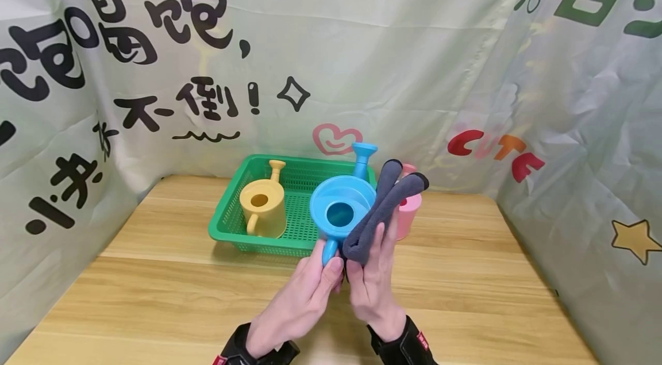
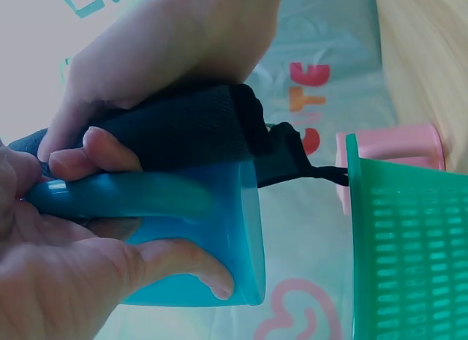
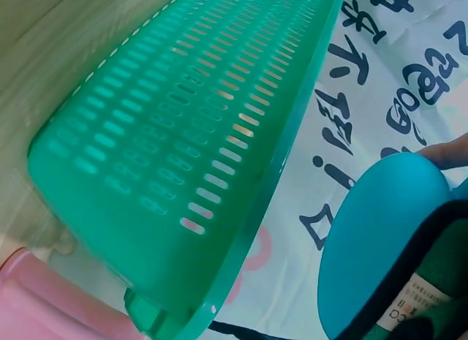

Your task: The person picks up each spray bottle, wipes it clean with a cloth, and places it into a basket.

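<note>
A blue toy watering can is held up above the table, its round top opening facing me and its spout pointing away. My left hand grips the can by its handle, with the thumb lying along the can's wall in the left wrist view. On the can's right side, my right hand holds a folded dark grey cloth against it, fingers behind and thumb near the fold. A white label shows on the cloth in the right wrist view.
Behind the hands, a green perforated basket stands on the wooden table, with a yellow watering can inside. Right of the basket is a pink watering can, partly hidden by the cloth. A printed curtain hangs around the table.
</note>
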A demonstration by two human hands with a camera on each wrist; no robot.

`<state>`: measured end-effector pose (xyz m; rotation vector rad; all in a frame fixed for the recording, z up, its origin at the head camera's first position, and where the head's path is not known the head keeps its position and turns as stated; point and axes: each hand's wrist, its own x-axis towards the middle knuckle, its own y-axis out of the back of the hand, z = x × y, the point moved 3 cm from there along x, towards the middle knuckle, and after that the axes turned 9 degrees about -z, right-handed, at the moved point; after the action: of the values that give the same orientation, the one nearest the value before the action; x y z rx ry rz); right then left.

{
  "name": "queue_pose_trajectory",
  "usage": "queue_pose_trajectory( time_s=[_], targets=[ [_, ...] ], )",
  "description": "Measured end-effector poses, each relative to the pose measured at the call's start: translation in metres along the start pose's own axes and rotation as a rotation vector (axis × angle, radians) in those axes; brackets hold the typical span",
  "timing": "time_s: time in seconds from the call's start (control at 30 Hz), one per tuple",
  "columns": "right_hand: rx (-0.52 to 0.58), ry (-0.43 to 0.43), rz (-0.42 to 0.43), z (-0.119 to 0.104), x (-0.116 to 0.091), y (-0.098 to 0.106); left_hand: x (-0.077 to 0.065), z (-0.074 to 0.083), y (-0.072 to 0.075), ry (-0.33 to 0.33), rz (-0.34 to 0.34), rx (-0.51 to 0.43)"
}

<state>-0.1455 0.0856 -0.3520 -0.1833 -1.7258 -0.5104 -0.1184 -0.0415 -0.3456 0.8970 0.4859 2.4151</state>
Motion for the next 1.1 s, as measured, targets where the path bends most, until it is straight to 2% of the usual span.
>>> queue_pose_trajectory(
  time_s=[0.43,0.63,0.73,0.93,1.1],
  targets=[
    [-0.118,0.062,-0.012,0.005,-0.001,0.001,0.001,0.002,0.003,0.007,0.037,-0.132],
    [-0.116,0.034,-0.027,0.015,-0.005,0.003,0.002,0.003,0.004,0.018,0.035,-0.169],
    [-0.085,-0.005,-0.054,0.02,-0.007,0.005,0.002,0.002,0.005,0.018,0.034,-0.179],
    [0.063,-0.1,-0.121,0.029,-0.009,0.011,0.003,0.003,0.007,0.021,0.018,-0.187],
    [0.026,-0.076,-0.081,0.026,-0.009,0.009,0.002,0.003,0.009,0.026,0.015,-0.185]
  ],
)
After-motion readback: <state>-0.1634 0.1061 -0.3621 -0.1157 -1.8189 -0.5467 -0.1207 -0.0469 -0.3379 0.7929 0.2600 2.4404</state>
